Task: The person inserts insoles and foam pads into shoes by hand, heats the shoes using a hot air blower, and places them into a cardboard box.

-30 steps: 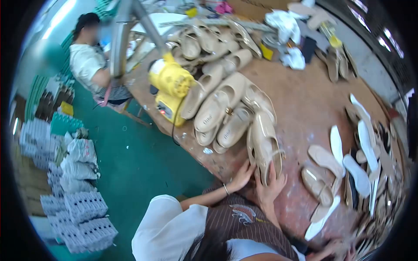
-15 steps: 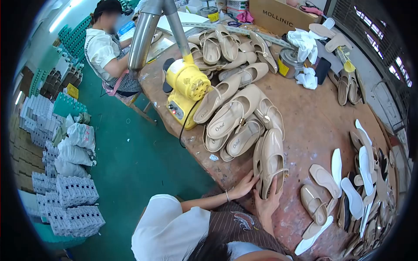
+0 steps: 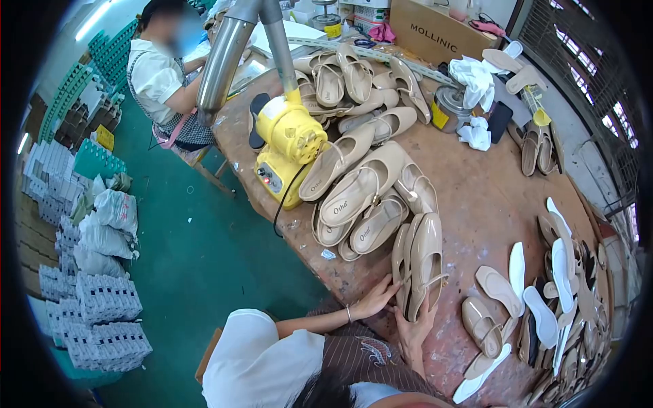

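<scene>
My left hand [image 3: 376, 299] lies along the outer side of a narrow beige shoe [image 3: 401, 255], fingers pressed against it near the heel. Around the heel of the glossy beige shoe [image 3: 427, 248] beside it, my right hand [image 3: 415, 328] is closed, thumb and fingers on either side. The two shoes stand close together on the table, toes pointing away from me. Just beyond their toes, several beige strap shoes [image 3: 357, 187] lie in a pile, some with printed insoles. Part of the left fingers is hidden by the shoe.
A yellow machine [image 3: 289, 139] with a metal pipe [image 3: 228, 54] stands at the table's left edge. White insoles [image 3: 539, 316] and loose shoes [image 3: 481, 325] lie to the right. A metal can [image 3: 449, 109] and crumpled white cloth [image 3: 473, 81] sit farther back. Another person [image 3: 160, 81] sits at far left.
The whole view has shifted slightly. Both hands stay at the heel end of the same two shoes, with little other visible movement.
</scene>
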`<state>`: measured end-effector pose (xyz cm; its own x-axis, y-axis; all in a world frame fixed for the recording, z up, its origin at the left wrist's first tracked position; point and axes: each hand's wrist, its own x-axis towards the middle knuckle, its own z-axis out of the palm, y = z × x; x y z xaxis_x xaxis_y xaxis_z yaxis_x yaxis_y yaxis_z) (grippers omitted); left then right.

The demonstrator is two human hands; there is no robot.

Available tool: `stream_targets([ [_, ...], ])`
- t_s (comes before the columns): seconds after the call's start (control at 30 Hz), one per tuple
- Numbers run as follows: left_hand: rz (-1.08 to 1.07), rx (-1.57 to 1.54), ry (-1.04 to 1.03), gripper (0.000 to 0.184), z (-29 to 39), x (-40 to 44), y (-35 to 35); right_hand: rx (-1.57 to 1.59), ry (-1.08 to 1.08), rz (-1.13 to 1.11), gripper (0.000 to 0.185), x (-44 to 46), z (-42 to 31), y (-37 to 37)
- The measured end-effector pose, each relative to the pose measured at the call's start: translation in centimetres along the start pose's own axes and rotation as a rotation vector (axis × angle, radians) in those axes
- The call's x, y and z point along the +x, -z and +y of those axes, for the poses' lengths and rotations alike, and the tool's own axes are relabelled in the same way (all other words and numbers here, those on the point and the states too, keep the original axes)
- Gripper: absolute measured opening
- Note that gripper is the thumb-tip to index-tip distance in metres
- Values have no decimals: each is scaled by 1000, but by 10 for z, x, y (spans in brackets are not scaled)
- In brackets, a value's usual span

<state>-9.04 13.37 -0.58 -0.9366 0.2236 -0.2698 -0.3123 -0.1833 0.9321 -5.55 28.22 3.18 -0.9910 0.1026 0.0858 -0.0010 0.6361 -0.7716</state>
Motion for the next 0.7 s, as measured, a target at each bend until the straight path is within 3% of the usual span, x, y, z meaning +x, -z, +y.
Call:
stream_targets([
  [0.13,-101,-590,323,46,9,-6,4,211,82,23,68,-1,13,15],
  [0.2,-128,-544,252,47,6,-2,5,495,-381,-31,53,-5,7,35],
  [0.23,-156,-498,193,50,2,2,5,492,-372,-31,53,-7,5,45],
  [0.3,-205,-408,84,57,-6,5,5,642,-481,-27,61,-11,4,60],
  [0.5,-188,-637,-188,75,22,-12,-15,962,-385,-8,68,-12,-9,67],
  [0.6,-308,-858,1,84,5,-20,11,1101,-401,-199,78,-2,-25,62],
  [0.7,-463,-867,-200,78,26,-34,34,1233,-449,-383,88,2,-44,54],
])
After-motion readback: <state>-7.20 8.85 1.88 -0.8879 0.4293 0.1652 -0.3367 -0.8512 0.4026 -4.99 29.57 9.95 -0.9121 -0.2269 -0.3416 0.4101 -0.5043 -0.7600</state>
